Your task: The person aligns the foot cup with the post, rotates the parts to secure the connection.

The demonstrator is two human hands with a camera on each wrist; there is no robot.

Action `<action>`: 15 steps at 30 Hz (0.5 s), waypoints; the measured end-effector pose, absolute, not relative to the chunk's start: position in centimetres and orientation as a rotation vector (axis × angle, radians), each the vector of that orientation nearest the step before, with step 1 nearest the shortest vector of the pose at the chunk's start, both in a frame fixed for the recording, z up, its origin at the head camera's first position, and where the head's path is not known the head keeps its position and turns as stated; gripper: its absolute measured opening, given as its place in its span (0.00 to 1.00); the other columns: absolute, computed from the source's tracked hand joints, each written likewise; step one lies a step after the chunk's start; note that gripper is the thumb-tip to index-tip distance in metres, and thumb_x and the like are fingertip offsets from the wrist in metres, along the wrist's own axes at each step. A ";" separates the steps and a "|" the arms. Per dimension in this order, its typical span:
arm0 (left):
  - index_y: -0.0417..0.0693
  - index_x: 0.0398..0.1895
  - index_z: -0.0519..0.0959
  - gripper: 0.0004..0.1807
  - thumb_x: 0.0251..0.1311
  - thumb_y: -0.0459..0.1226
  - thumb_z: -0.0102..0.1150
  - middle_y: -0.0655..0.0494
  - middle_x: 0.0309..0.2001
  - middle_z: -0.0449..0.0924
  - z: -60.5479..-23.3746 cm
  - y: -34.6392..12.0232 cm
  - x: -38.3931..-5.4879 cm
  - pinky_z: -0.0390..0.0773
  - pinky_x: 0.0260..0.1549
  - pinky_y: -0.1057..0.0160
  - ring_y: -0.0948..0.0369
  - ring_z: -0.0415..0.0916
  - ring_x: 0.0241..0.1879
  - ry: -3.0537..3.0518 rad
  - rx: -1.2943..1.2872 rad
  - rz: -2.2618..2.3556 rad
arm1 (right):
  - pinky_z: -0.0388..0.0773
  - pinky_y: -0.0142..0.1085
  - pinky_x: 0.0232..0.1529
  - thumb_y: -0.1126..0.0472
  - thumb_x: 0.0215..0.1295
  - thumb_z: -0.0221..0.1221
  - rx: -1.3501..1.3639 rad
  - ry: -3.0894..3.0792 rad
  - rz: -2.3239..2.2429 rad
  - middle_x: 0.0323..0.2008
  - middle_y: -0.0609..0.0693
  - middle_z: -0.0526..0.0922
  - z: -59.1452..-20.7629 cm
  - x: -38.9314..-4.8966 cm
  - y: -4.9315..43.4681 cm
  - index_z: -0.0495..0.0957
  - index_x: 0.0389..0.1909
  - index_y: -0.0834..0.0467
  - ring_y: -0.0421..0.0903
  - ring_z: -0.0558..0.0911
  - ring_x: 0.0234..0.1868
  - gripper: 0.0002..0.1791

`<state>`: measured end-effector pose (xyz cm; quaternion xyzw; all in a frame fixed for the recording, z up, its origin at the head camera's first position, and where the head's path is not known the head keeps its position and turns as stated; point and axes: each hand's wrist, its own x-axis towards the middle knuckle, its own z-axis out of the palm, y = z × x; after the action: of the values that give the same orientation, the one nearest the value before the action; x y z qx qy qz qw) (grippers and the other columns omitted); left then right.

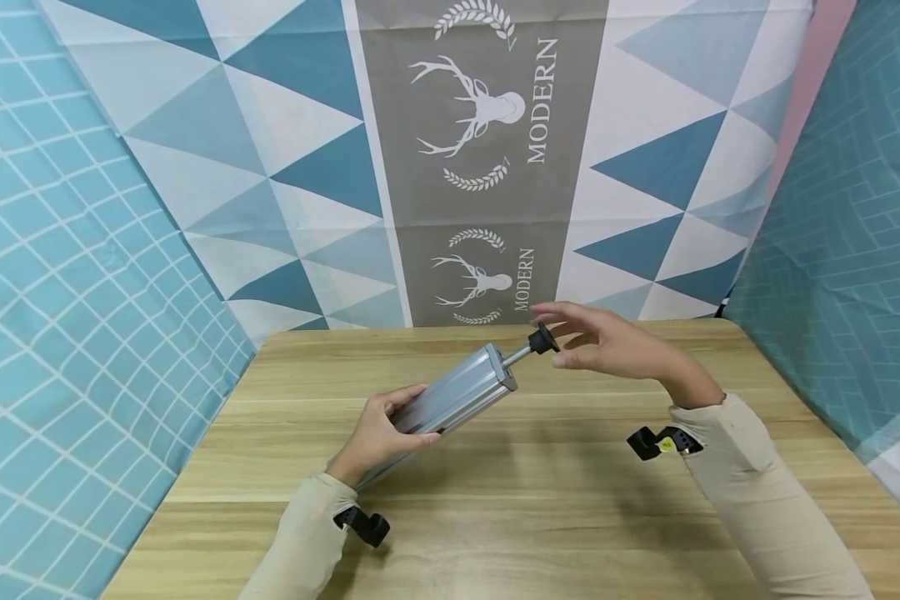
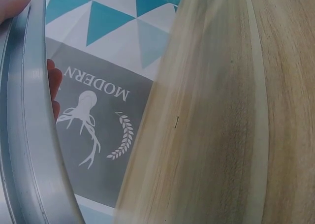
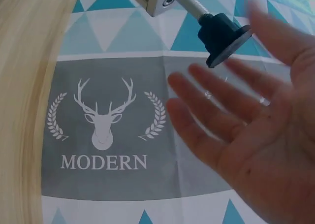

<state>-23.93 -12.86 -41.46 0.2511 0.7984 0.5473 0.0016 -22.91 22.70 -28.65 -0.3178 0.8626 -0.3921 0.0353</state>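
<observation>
My left hand [image 1: 381, 435] grips a silver aluminum profile [image 1: 457, 390], which is held tilted above the table with its far end raised to the right. In the left wrist view, the grooved side of the profile [image 2: 37, 106] fills the left edge, with fingertips showing behind it. A threaded rod [image 1: 517, 357] sticks out of the far end and carries a black leveling foot [image 1: 543, 338]. Around that foot my right hand [image 1: 607, 342] hovers with fingers spread and loosely bent. The right wrist view shows the black foot [image 3: 221, 37] by the fingers, not gripped; whether they touch is unclear.
A wooden table [image 1: 540, 517] lies under both hands. Behind it hangs a patterned cloth [image 1: 487, 192] with deer heads and triangles. Blue tiled-pattern cloth [image 1: 67, 275] borders the left side, and teal cloth [image 1: 847, 233] the right.
</observation>
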 end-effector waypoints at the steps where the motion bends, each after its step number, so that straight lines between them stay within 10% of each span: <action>1: 0.41 0.60 0.75 0.37 0.41 0.31 0.76 0.44 0.58 0.76 -41.4 -12.8 -23.9 0.74 0.47 0.64 0.51 0.75 0.54 2.509 0.780 1.709 | 0.73 0.52 0.54 0.61 0.65 0.61 -0.990 2.632 -1.211 0.62 0.55 0.72 -28.7 -23.0 22.7 0.62 0.70 0.51 0.56 0.73 0.60 0.32; 15: 0.33 0.58 0.75 0.34 0.42 0.30 0.75 0.39 0.55 0.77 -38.5 -12.3 -22.0 0.74 0.46 0.66 0.49 0.76 0.52 2.518 0.817 1.700 | 0.76 0.40 0.33 0.51 0.69 0.56 -0.746 2.845 -1.173 0.31 0.48 0.84 -28.9 -23.1 21.4 0.82 0.40 0.58 0.47 0.81 0.33 0.14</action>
<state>-21.96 -12.29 -38.52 0.2597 0.8004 0.5403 -0.0021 -23.15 21.38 -28.90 -0.2357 0.8984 -0.3704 -0.0124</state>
